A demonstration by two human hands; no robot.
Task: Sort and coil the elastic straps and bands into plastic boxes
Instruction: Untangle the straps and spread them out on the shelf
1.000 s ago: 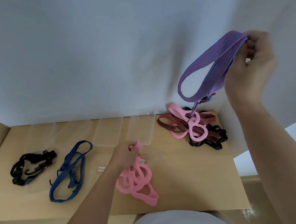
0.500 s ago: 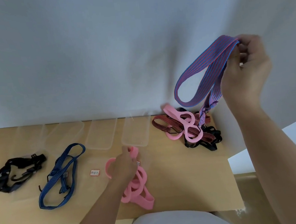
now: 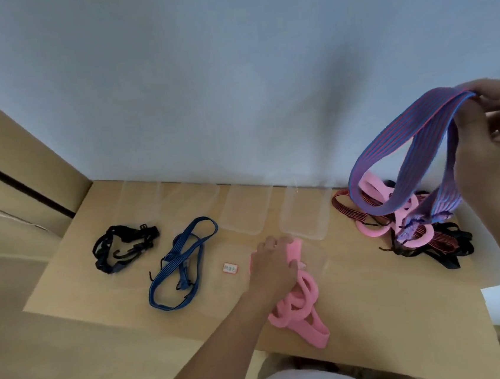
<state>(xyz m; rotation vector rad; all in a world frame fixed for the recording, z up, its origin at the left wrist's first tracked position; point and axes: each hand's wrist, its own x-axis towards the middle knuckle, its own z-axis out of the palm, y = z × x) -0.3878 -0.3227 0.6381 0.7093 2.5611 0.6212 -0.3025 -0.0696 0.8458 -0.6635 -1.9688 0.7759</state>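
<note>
At the right edge of the frame the right hand holds up the purple-and-red striped strap, fingers pinched on its folded top. Its loops dangle over the unsorted pile at centre right. Low in the centre, the left hand grips the upper end of the pink bands, which lie on the tabletop just below the clear plastic boxes. This looks like mid-sorting. Next, the lifted strap needs coiling and an empty box.

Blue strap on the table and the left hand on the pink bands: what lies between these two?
In the head view, a small white label with a red edge lies on the table between the blue strap and the left hand.
</note>
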